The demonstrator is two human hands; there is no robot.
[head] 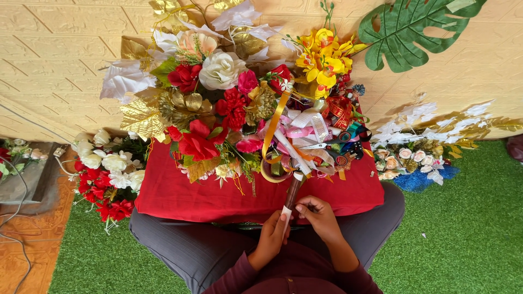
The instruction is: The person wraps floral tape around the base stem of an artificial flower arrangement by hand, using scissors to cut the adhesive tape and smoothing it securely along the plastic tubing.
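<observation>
**Hands gripping a wrapped stem**

A brown stem [292,195] with a white-taped lower end stands upright between both hands — left hand [274,234] closed around its base, right hand [317,213] pinching beside it — at the red cloth [180,196]'s near edge, below tangled ribbons [308,136].

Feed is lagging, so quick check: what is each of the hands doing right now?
Left hand: closed around the lower end of the thin brown stick with white wrapping.
Right hand: fingers pinching the same stick beside it.

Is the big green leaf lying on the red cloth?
No, the big green leaf hangs on the tan wall, well above the red cloth.
</observation>
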